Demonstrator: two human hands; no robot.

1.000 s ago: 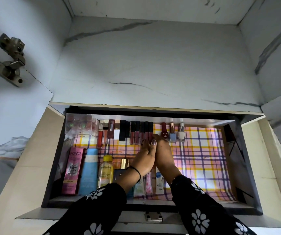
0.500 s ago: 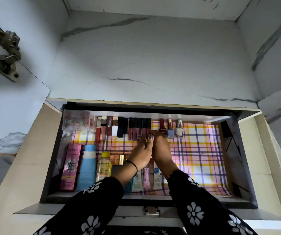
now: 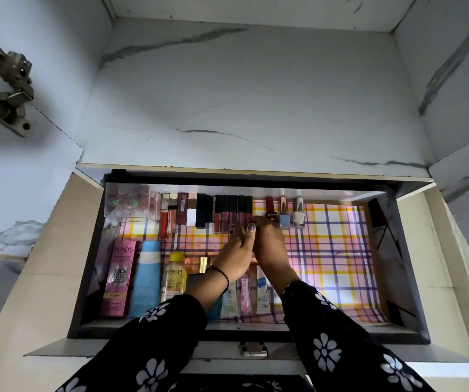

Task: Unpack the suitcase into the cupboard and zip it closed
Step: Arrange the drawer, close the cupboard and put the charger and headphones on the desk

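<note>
— Where do we stand?

— We have both hands in the drawer [image 3: 393, 250] of the cupboard [image 3: 241, 94], at its back edge. Our left hand [image 3: 234, 253] and right hand [image 3: 271, 247] lie pressed side by side, fingertips at the gap between the dark lip gloss tubes [image 3: 233, 213] and the red nail polish bottle [image 3: 270, 209].

— Are we pinching anything?

— We cannot tell. The backs of our hands cover whatever is under them. Only the left thumb shows, laid against the right hand.

— How do we do this step well?

— We judge we are fitting or straightening a piece in the back row. We should line it up with its neighbours, cap toward the back edge, snug beside the last tube. Then we draw our fingers straight out toward the front edge. The red bottle, the blue polish [image 3: 284, 220] and the white polish [image 3: 299, 216] just beside it look round enough to roll at a nudge.

— What else escapes us?

— The suitcase is nowhere in view, so we cannot say how much is left to unpack. Our wrists hide part of the small tubes [image 3: 262, 298] at the front edge. The clear box [image 3: 128, 202] in the back left corner is too blurred to read.
</note>
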